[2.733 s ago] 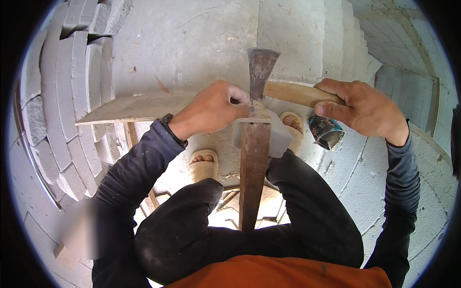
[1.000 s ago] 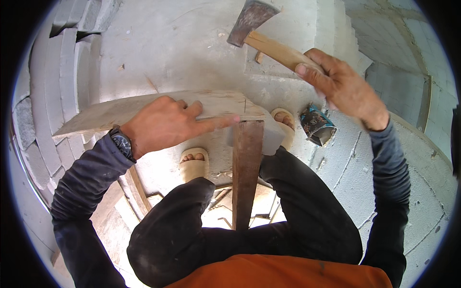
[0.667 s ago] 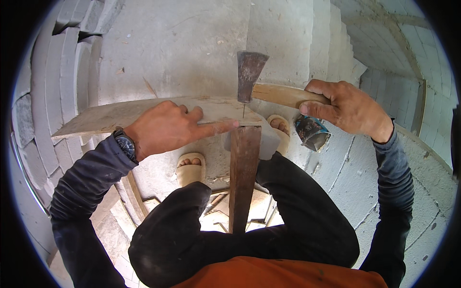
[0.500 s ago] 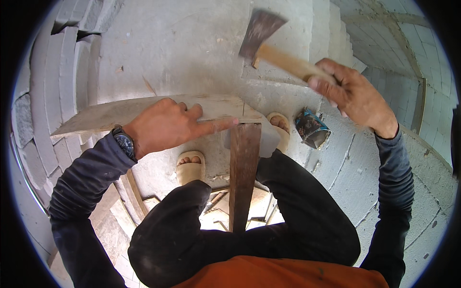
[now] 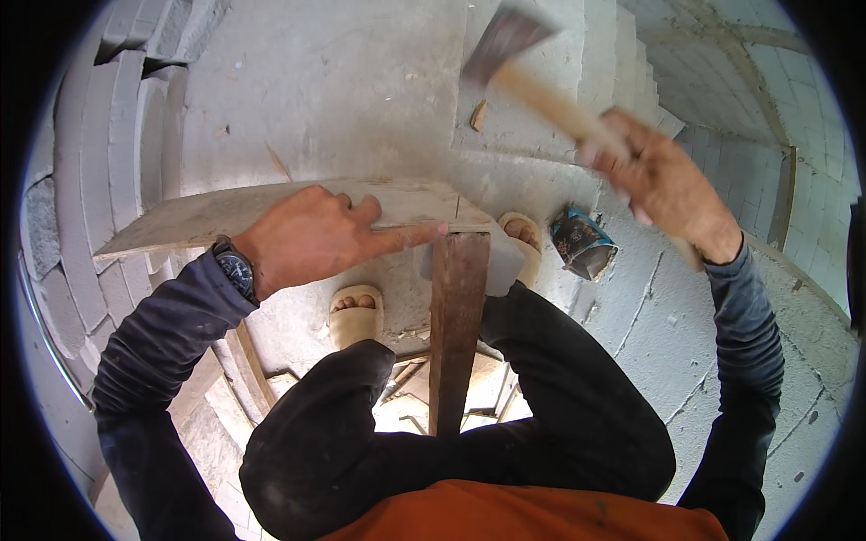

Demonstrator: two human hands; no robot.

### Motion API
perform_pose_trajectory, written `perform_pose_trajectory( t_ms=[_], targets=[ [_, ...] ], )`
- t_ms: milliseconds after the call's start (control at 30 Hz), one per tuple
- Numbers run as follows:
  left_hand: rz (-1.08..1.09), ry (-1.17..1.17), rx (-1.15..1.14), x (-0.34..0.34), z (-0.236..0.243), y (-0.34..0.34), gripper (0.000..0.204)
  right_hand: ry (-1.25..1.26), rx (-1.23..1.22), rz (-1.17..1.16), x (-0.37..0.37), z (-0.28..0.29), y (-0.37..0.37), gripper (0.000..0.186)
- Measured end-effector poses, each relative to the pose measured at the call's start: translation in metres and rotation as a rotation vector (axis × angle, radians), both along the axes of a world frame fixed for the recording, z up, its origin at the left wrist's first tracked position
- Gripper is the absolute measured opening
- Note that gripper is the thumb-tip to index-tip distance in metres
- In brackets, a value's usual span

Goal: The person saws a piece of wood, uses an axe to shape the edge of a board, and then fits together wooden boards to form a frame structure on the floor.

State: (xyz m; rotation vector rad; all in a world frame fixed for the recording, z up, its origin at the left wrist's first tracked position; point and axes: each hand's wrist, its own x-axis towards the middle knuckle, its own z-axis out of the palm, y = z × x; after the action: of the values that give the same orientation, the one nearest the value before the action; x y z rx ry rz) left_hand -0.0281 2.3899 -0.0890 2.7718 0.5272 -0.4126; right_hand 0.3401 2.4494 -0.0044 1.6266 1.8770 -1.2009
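A wooden board point(image 5: 194, 216) lies crosswise before me, its right end on top of an upright brown timber post point(image 5: 458, 334). My left hand point(image 5: 311, 236) holds the board from above, one finger stretched along the near edge to the post and the others curled. Just past that fingertip, a thin nail point(image 5: 457, 207) stands up from the board. My right hand point(image 5: 663, 185) is closed round the wooden handle of a hatchet point(image 5: 510, 43), raised to the right of the board. The hatchet's head is blurred by motion.
A crumpled dark bag point(image 5: 582, 242) sits on grey blocks by my right foot. Light blocks point(image 5: 117, 135) are stacked at the left. Wood scraps point(image 5: 410, 374) lie between my legs, and a small chip point(image 5: 478, 115) on the concrete floor point(image 5: 325, 81). My sandalled feet flank the post.
The hatchet's head has moved up and slightly right, away from the board, uncovering the wood chip on the floor. My left hand and the board stay put.
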Motion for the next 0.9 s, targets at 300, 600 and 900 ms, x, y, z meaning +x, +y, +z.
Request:
perform_pose_trajectory(
  t_ms=[300, 600, 900],
  targets=[
    [-0.001, -0.016, -0.018, -0.001, 0.0, 0.0, 0.088, 0.026, 0.085, -0.253, -0.008, 0.008, 0.003, 0.061],
    [-0.007, -0.006, -0.011, -0.002, -0.001, 0.0, 0.088, 0.048, 0.086, -0.043, -0.005, 0.0, -0.004, 0.065],
    [-0.01, 0.034, -0.05, -0.002, 0.001, -0.001, 0.088, -0.06, -0.085, 0.257, 0.0, 0.004, -0.008, 0.068]
  ],
)
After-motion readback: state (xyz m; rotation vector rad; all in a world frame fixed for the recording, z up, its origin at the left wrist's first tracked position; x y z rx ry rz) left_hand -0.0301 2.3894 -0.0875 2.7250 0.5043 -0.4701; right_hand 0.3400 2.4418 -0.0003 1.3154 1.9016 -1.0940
